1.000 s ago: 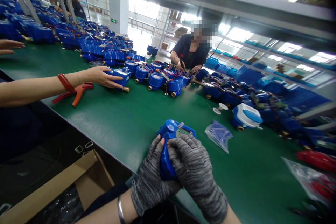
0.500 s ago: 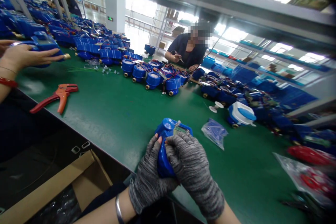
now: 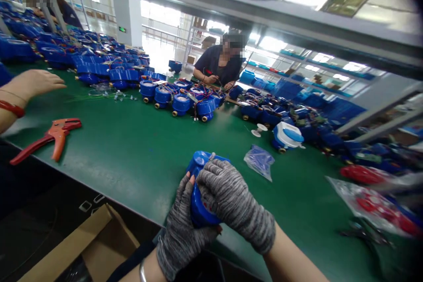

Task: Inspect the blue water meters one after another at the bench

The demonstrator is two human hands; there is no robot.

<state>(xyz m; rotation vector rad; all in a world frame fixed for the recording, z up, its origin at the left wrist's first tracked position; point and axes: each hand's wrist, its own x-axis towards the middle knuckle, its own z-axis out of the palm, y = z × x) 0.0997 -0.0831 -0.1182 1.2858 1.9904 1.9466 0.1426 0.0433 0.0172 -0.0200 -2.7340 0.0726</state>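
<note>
A blue water meter (image 3: 201,211) is held tilted above the near edge of the green bench. My left hand (image 3: 181,224), in a grey fingerless knit glove, wraps round its left side and underside. Over its top bends my right hand (image 3: 228,196), gloved alike, its fingers curled and pressed together. Those fingertips are hidden, so whatever they pinch cannot be made out. A small metal piece (image 3: 212,156) shows at the meter's upper edge, beyond the right knuckles.
Orange-handled cutters (image 3: 54,136) lie at left, by a co-worker's hand (image 3: 35,86). Several blue meters (image 3: 181,103) stand ahead, before another person. To the right are a plastic bag (image 3: 260,161), a spool (image 3: 259,130), a white-lidded meter (image 3: 287,135) and red parts in bags (image 3: 373,202). Below is a cardboard box (image 3: 105,238).
My right hand has shifted further over the meter, covering more of its window frame. The co-worker's hand at left no longer holds the blue meter. The whole view has swung slightly.
</note>
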